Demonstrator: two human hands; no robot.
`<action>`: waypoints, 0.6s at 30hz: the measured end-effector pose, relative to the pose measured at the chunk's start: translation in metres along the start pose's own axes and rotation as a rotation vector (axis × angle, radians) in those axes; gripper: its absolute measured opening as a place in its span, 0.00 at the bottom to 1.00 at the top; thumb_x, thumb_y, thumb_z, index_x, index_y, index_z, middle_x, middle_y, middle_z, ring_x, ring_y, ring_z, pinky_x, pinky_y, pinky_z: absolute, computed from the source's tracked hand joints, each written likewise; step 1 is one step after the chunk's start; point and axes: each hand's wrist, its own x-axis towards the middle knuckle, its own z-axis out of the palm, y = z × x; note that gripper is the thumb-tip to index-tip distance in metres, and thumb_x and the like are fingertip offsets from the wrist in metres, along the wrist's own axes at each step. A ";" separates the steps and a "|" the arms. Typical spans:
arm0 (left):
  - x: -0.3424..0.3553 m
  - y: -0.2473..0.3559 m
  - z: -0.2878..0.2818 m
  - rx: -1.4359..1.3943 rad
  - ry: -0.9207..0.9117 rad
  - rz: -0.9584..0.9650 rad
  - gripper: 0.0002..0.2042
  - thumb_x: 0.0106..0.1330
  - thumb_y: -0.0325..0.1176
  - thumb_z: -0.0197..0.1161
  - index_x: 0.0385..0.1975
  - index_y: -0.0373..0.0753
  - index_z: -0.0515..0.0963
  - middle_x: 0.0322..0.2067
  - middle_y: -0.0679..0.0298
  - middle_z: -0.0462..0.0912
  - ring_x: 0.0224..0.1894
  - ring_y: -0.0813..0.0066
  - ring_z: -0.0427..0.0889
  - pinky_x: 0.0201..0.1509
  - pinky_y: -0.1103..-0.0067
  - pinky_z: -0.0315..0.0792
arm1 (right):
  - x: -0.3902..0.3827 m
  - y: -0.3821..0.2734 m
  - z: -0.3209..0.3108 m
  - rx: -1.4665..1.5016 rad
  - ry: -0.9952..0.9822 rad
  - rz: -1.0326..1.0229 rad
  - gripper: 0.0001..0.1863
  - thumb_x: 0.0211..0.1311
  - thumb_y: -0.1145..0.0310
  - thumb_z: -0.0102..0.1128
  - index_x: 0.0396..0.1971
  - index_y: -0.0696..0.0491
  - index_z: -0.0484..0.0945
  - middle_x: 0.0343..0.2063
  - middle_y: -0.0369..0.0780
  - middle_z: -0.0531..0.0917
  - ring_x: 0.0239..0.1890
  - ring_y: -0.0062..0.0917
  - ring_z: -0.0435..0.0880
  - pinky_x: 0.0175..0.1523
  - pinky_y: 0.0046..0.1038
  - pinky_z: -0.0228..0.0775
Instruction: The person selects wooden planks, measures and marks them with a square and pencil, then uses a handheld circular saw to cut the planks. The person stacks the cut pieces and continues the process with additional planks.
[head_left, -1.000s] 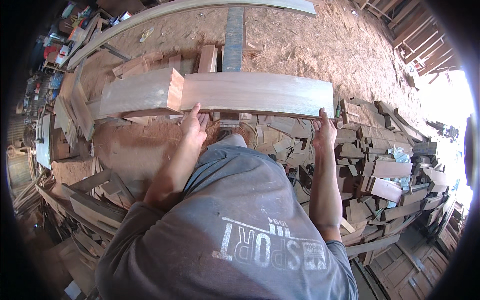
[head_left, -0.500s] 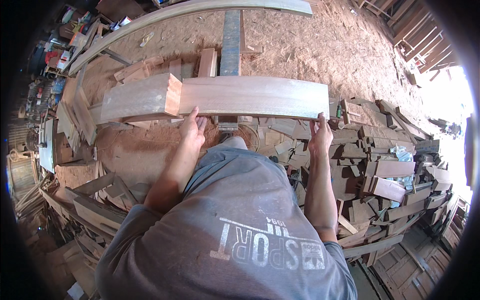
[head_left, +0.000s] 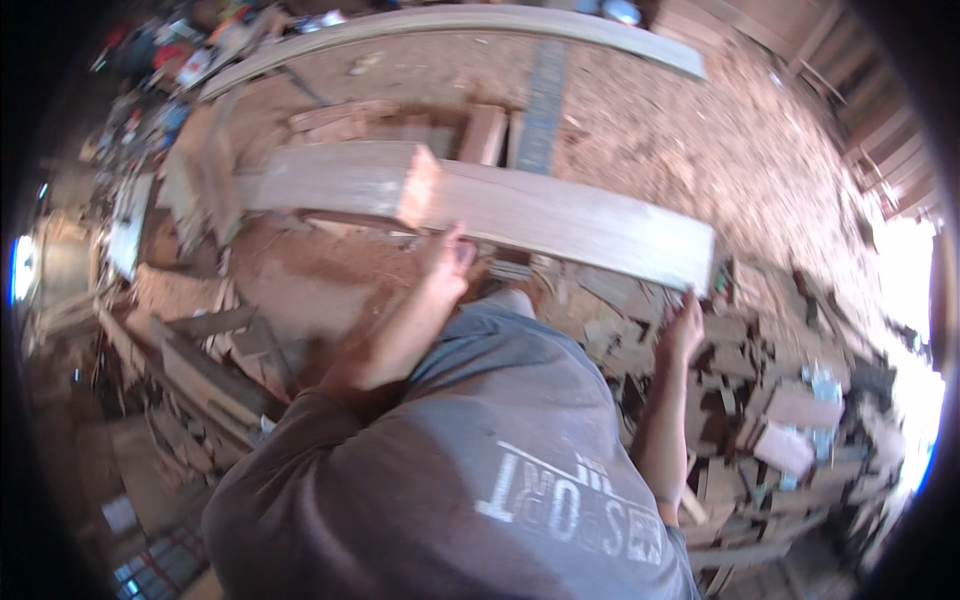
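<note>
A long, pale wooden board [head_left: 580, 220] lies crosswise before me, its right end tilted nearer in the view. My left hand [head_left: 450, 265] is closed at its near edge, with the thumb up against the wood and the fingers curled below. At the near right corner, my right hand [head_left: 683, 328] pinches the same board; motion blurs its fingertips. Just left of my left hand, a thicker wooden piece [head_left: 330, 180] with a bright orange-brown end face meets the board. A narrow blue-grey beam [head_left: 542, 105] runs away from me beyond the board's far edge.
A long curved-looking plank [head_left: 450, 22] spans the far side. Wood offcuts [head_left: 780, 400] are heaped at my right, and more scrap boards [head_left: 205, 370] lie at my left. Sawdust [head_left: 640, 130] covers the ground beyond the board. Mixed clutter [head_left: 170, 70] sits at the far left.
The whole view has swung and blurred, so the scene sits further right and more slanted. Both hands stay at the same places on the board.
</note>
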 end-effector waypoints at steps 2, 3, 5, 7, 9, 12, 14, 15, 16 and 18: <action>-0.030 0.010 0.029 0.010 0.132 -0.014 0.32 0.66 0.32 0.80 0.67 0.41 0.69 0.56 0.62 0.76 0.62 0.64 0.76 0.71 0.65 0.81 | -0.005 0.003 0.005 -0.001 0.011 -0.053 0.29 0.78 0.50 0.67 0.66 0.56 0.81 0.55 0.40 0.85 0.49 0.24 0.81 0.54 0.28 0.77; -0.030 0.009 0.028 0.010 0.149 -0.006 0.30 0.67 0.33 0.79 0.65 0.41 0.71 0.55 0.61 0.77 0.60 0.65 0.77 0.69 0.66 0.81 | -0.007 0.005 0.007 -0.004 0.005 -0.058 0.30 0.78 0.48 0.68 0.66 0.56 0.81 0.55 0.39 0.85 0.48 0.24 0.80 0.54 0.28 0.77; -0.033 0.011 0.030 -0.020 0.161 -0.022 0.23 0.68 0.33 0.79 0.58 0.39 0.76 0.53 0.60 0.79 0.56 0.65 0.80 0.68 0.69 0.80 | -0.008 0.006 0.013 -0.015 0.044 -0.051 0.31 0.77 0.46 0.67 0.64 0.58 0.82 0.52 0.38 0.85 0.46 0.22 0.78 0.51 0.28 0.76; -0.037 0.009 0.034 -0.020 0.163 0.006 0.22 0.68 0.32 0.79 0.58 0.38 0.76 0.53 0.59 0.79 0.56 0.65 0.80 0.69 0.68 0.80 | -0.005 0.006 0.012 -0.106 0.024 -0.038 0.38 0.83 0.46 0.58 0.75 0.63 0.69 0.70 0.50 0.76 0.68 0.39 0.80 0.73 0.39 0.75; -0.033 0.007 0.030 -0.038 0.150 0.001 0.22 0.69 0.33 0.78 0.57 0.37 0.76 0.52 0.59 0.78 0.55 0.65 0.80 0.70 0.68 0.80 | -0.010 0.009 0.015 -0.149 0.012 -0.079 0.39 0.83 0.45 0.57 0.75 0.64 0.68 0.72 0.52 0.73 0.70 0.41 0.78 0.74 0.40 0.75; -0.030 0.009 0.027 -0.027 0.139 -0.019 0.22 0.70 0.32 0.78 0.58 0.36 0.75 0.53 0.59 0.78 0.56 0.64 0.80 0.72 0.67 0.79 | -0.011 0.010 0.014 -0.241 0.000 -0.118 0.38 0.83 0.45 0.56 0.75 0.63 0.70 0.67 0.52 0.77 0.65 0.38 0.81 0.68 0.38 0.79; -0.026 0.009 0.022 -0.003 0.117 -0.014 0.22 0.70 0.32 0.77 0.59 0.35 0.75 0.54 0.58 0.78 0.57 0.63 0.79 0.73 0.67 0.79 | -0.008 0.004 0.005 -0.352 -0.060 -0.101 0.35 0.84 0.45 0.57 0.71 0.62 0.74 0.49 0.44 0.85 0.45 0.25 0.85 0.46 0.28 0.80; -0.025 0.008 0.021 -0.001 0.125 -0.003 0.20 0.70 0.32 0.78 0.55 0.34 0.76 0.51 0.58 0.79 0.53 0.65 0.81 0.68 0.70 0.81 | -0.012 0.000 0.006 -0.344 -0.069 -0.115 0.34 0.83 0.45 0.57 0.70 0.61 0.75 0.45 0.42 0.85 0.41 0.22 0.82 0.42 0.26 0.76; -0.025 0.007 0.019 0.003 0.133 0.008 0.19 0.69 0.33 0.79 0.51 0.32 0.78 0.48 0.58 0.81 0.50 0.68 0.82 0.63 0.74 0.84 | -0.017 -0.004 0.011 -0.336 -0.077 -0.129 0.33 0.83 0.45 0.58 0.68 0.61 0.76 0.41 0.40 0.84 0.37 0.19 0.80 0.39 0.24 0.72; -0.023 0.007 0.022 0.001 0.135 -0.006 0.18 0.69 0.35 0.79 0.51 0.31 0.81 0.49 0.57 0.84 0.48 0.69 0.84 0.60 0.76 0.87 | -0.016 -0.002 0.011 -0.375 -0.070 -0.234 0.33 0.82 0.45 0.60 0.65 0.60 0.78 0.39 0.36 0.85 0.32 0.13 0.76 0.33 0.19 0.67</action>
